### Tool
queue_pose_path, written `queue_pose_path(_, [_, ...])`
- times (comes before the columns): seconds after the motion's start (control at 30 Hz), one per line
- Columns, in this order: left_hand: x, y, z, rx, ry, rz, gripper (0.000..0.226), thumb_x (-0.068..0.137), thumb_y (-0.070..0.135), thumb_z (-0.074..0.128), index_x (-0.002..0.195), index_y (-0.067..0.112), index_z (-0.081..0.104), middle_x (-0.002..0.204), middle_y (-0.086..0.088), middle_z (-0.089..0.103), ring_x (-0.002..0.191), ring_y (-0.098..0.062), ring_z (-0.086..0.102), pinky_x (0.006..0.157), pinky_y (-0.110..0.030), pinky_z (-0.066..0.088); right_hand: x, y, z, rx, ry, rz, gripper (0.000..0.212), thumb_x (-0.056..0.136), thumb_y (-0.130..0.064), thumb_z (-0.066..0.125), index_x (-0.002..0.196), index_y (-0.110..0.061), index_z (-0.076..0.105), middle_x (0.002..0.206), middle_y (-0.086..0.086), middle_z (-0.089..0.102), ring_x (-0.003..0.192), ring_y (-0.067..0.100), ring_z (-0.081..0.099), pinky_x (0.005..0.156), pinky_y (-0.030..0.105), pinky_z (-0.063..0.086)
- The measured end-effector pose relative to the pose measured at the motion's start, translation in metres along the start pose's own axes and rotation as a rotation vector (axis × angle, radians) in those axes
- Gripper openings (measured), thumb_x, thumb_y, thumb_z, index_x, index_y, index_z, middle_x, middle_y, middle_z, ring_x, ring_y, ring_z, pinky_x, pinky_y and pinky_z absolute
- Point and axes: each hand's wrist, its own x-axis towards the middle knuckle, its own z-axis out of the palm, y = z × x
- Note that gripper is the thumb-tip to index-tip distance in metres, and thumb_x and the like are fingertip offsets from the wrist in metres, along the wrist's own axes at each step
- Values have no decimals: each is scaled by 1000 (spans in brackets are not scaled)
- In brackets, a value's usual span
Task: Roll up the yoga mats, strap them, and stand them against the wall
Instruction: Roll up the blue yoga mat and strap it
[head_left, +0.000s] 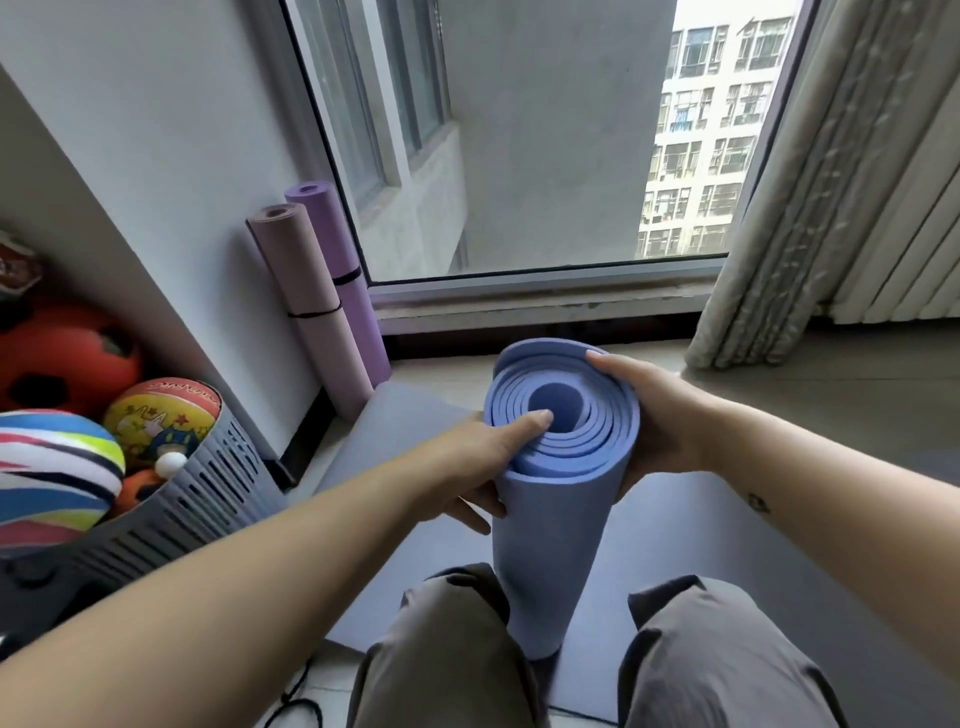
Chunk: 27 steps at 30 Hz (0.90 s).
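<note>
Blue mat (550, 499) stands upright btwn knees, near centre, no strap visible. Left hand (467, 462) & right hand (670, 421) both curl round its top. Soft, light foam, prob. springs loose; squeeze mid-roll.

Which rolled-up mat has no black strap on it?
The blue mat, gripped by the left hand and right hand. The pink mat and purple mat by the wall each wear a black strap.

Soft daylight from the large window (545, 156) ahead lights the room evenly; shadows are faint. The sky (727, 15) outside is blown out white. Wide-angle distortion bends the wall (156, 130) and curtain (810, 182) at the edges. Balls (67, 358) at left may be slightly blurred.
</note>
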Motion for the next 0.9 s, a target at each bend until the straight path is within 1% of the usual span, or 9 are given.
queue_pose_path(0.17, [-4, -13, -8, -61, -55, -39, 61, 88, 64, 45, 134, 23, 44, 120, -15, 61, 100, -30, 66, 83, -47, 57, 15, 4, -1, -31, -134, 30, 63, 87, -68, 39, 122, -21, 63, 117, 17, 67, 109, 37, 62, 86, 73, 43])
queue_pose_path(0.27, [-9, -13, -13, -78, -139, -73, 57, 88, 55, 50, 135, 23, 41, 120, -15, 59, 103, -31, 64, 83, -48, 57, 14, -4, 4, -148, -134, 21, 49, 90, -58, 42, 116, -23, 63, 101, 12, 72, 90, 30, 69, 80, 62, 52])
queue_pose_path(0.37, [-12, -13, -12, -96, -206, -82, 53, 88, 48, 52, 133, 22, 41, 121, -13, 56, 105, -33, 61, 81, -49, 58, 13, -31, 10, -587, 114, -72, 29, 101, -34, 43, 111, -13, 61, 82, 10, 70, 65, 20, 69, 67, 44, 59])
queue_pose_path(0.43, [-13, -15, -9, -131, -217, -73, 51, 88, 45, 52, 133, 23, 40, 126, -11, 51, 107, -35, 60, 81, -50, 57, 16, -45, 11, -901, 322, -168, 29, 101, -29, 45, 107, -7, 63, 80, 8, 68, 65, 17, 66, 58, 31, 57])
queue_pose_path(0.47, [-13, -15, -9, -137, -221, -63, 50, 89, 43, 52, 133, 24, 39, 129, -10, 49, 108, -36, 59, 81, -49, 57, 17, -47, 11, -969, 364, -204, 29, 100, -29, 47, 106, -8, 65, 81, 7, 68, 68, 17, 66, 57, 27, 55])
queue_pose_path(0.6, [-14, -20, -5, -102, -257, -20, 59, 83, 45, 55, 135, 24, 36, 132, -10, 46, 112, -36, 57, 80, -46, 58, 17, -43, 16, -972, 304, -284, 23, 97, -32, 52, 105, -17, 68, 84, 2, 69, 73, 14, 66, 58, 21, 48])
queue_pose_path(0.7, [-16, -21, -2, -86, -266, -11, 75, 69, 49, 55, 136, 25, 33, 131, -10, 47, 110, -36, 58, 80, -43, 59, 16, -42, 19, -828, 187, -274, 20, 96, -28, 55, 100, -16, 70, 85, 5, 72, 72, 15, 67, 63, 25, 54])
queue_pose_path(0.8, [-14, -20, -1, -48, -257, 0, 71, 75, 50, 55, 137, 25, 31, 129, -12, 49, 107, -36, 60, 83, -42, 58, 16, -42, 20, -803, 103, -264, 20, 96, -22, 54, 93, -11, 70, 88, 9, 73, 75, 20, 68, 73, 35, 55])
queue_pose_path(0.9, [-12, -18, 0, 0, -236, 8, 58, 88, 48, 52, 137, 24, 31, 128, -13, 51, 104, -35, 62, 87, -42, 56, 14, -41, 22, -766, 82, -255, 24, 98, -18, 47, 86, -7, 66, 88, 11, 70, 71, 19, 65, 69, 34, 52])
